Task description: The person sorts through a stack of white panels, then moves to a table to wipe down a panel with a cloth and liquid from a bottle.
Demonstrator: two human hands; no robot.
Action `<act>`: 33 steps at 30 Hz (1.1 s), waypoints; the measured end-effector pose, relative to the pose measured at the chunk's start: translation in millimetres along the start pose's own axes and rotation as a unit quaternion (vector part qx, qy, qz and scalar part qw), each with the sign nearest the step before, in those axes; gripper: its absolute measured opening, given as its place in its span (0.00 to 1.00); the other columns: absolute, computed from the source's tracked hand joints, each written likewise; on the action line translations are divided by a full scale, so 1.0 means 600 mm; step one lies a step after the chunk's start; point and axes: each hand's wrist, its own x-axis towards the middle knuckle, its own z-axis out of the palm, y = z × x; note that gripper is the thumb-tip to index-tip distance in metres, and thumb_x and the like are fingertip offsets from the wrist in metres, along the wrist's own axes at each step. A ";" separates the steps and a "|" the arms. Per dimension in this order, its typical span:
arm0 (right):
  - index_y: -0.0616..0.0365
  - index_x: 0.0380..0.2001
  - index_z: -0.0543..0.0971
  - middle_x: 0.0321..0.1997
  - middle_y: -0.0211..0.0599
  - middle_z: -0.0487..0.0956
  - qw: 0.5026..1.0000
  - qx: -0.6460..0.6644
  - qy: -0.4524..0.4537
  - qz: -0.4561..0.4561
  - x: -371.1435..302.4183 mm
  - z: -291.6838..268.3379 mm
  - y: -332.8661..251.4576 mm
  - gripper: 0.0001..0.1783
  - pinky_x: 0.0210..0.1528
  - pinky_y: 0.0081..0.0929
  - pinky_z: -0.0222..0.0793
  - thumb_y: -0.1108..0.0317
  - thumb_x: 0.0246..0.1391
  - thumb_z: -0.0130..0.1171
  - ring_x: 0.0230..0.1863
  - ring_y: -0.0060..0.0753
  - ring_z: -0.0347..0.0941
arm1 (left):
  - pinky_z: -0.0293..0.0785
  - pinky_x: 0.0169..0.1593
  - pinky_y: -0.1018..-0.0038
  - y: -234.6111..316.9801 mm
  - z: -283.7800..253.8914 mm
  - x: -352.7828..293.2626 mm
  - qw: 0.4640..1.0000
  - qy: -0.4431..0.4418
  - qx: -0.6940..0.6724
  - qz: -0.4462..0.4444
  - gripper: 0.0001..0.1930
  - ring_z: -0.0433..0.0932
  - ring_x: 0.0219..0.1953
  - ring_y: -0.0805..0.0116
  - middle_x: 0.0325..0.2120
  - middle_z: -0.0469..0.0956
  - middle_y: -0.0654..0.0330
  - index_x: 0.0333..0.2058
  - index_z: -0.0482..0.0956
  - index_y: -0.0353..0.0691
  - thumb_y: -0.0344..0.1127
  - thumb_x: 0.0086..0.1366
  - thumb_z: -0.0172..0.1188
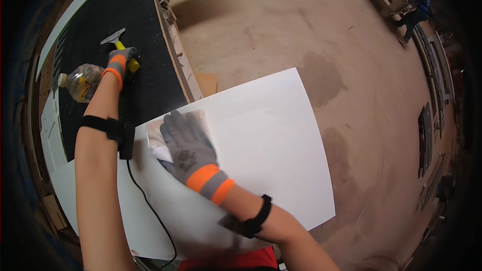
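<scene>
My left hand (122, 59), in a grey glove with an orange cuff, is closed around the yellow handle of a scraper (113, 36). Its wide grey head points away from me over the black table surface (133, 5). Beside my left wrist a clear plastic bottle (83, 82) with a pale cap lies on its side. My right hand (190, 145), gloved alike, rests flat with fingers stretched over a folded, light-coloured cloth (202, 120). The cloth lies on a large glossy white panel (271, 135), near its far left edge.
Along the table's right side runs a wooden edge (173, 40) with small items on it. A brown cardboard piece (206, 83) lies beyond the panel. The concrete floor (251, 15) spreads to the right. Another person (417, 2) is by racks at the far right.
</scene>
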 end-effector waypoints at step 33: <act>0.66 0.59 0.62 0.65 0.53 0.59 0.977 -0.117 0.078 0.162 0.004 -0.097 0.104 0.36 0.71 0.39 0.34 0.50 0.54 0.47 0.70 0.48 0.46 | 0.74 0.41 0.63 -0.082 -0.052 -0.054 0.943 -0.009 0.101 0.318 0.28 0.77 0.37 0.56 0.38 0.73 0.48 0.58 0.61 0.40 0.41 0.59 0.51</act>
